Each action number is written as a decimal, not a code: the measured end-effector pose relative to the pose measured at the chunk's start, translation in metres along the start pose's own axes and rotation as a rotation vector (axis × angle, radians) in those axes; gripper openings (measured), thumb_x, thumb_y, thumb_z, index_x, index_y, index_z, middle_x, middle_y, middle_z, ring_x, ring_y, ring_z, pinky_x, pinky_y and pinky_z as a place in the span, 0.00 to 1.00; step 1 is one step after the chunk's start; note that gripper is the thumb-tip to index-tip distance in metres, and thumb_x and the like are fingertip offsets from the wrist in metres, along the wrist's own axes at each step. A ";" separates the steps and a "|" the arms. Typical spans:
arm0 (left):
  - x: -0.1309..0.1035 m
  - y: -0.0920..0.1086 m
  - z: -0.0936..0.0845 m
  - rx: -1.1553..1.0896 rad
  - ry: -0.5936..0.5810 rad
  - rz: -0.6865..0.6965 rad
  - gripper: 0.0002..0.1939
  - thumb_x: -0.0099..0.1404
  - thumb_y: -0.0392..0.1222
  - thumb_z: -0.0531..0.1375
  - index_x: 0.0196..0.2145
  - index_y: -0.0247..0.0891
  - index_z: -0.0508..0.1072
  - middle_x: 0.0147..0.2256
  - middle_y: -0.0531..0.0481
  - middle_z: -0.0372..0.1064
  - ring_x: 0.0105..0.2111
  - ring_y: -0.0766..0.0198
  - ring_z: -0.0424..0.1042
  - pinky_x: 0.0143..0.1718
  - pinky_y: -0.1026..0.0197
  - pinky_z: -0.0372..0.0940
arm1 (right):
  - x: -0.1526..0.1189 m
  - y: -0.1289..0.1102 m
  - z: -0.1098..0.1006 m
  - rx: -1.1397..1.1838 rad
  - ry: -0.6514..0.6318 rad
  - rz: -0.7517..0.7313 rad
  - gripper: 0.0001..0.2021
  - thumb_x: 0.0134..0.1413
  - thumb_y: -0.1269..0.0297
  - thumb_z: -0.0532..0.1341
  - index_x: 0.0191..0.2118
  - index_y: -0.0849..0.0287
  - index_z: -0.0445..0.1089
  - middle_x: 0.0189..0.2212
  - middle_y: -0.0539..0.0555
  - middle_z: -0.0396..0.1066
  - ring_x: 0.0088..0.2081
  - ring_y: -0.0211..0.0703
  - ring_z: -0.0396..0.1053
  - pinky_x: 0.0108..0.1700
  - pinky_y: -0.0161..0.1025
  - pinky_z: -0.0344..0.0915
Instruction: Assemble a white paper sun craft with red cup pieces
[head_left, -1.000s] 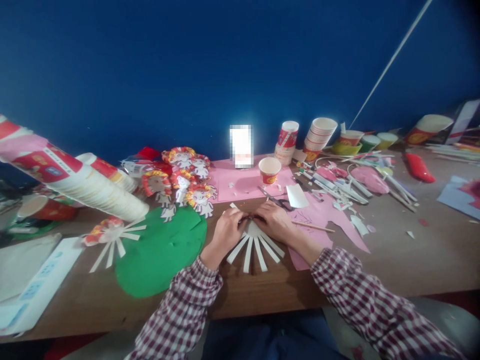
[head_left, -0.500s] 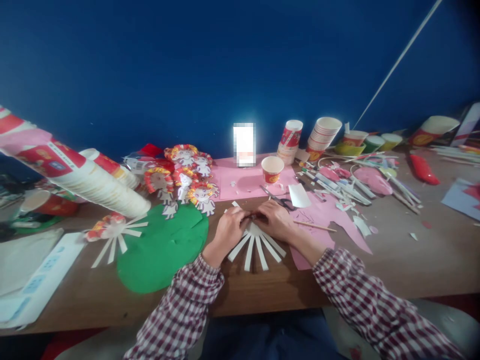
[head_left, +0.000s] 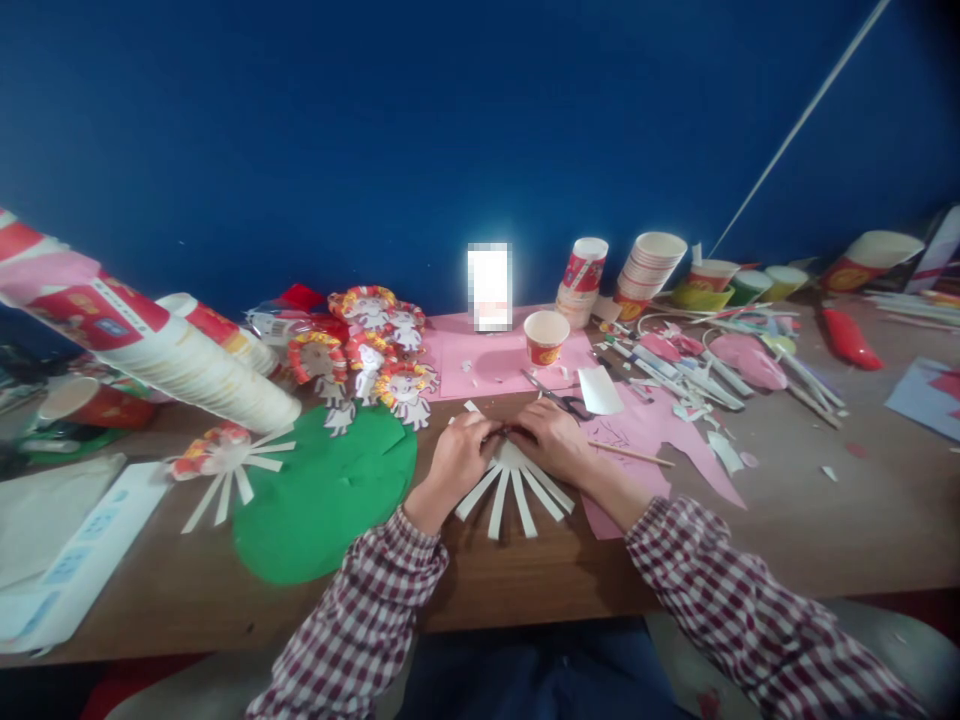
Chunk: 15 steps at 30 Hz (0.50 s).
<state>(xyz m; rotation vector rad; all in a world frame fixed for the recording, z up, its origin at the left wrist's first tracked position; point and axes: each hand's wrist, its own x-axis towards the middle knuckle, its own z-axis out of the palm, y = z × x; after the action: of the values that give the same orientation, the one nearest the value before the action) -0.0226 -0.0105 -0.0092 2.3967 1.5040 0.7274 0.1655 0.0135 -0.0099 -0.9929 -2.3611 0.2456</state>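
Note:
A cup cut into white strips (head_left: 513, 503) lies fanned out on the brown table, its strips spread toward me. Over its far part, my left hand (head_left: 466, 452) and my right hand (head_left: 546, 435) meet with fingertips bent inward, both closed on the cut cup. The fingers cover its middle. Black scissors (head_left: 566, 402) lie just beyond my right hand, by a white paper piece (head_left: 600, 391). A thin wooden stick (head_left: 632, 454) rests on pink paper beside my right wrist. Past my hands a red and white paper cup (head_left: 546, 338) stands upright.
Green paper (head_left: 322, 510) lies left of my left arm, with paper figures (head_left: 367, 365) behind it. A long stack of cups (head_left: 202, 370) leans at the left. Markers (head_left: 694, 375) and paper scraps lie at the right, before stacked cups (head_left: 651, 275). A blue wall rises behind.

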 end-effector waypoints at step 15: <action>0.005 0.004 0.000 -0.031 0.035 0.092 0.13 0.62 0.36 0.58 0.45 0.39 0.72 0.40 0.47 0.73 0.40 0.58 0.69 0.43 0.56 0.64 | 0.001 0.002 -0.005 0.063 0.118 0.049 0.08 0.57 0.73 0.54 0.38 0.59 0.69 0.33 0.54 0.73 0.36 0.43 0.67 0.43 0.41 0.62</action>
<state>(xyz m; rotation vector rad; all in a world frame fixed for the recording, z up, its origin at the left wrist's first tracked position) -0.0179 -0.0074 -0.0056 2.4567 1.3926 0.8102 0.1693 0.0153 -0.0062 -1.0083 -2.2114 0.2705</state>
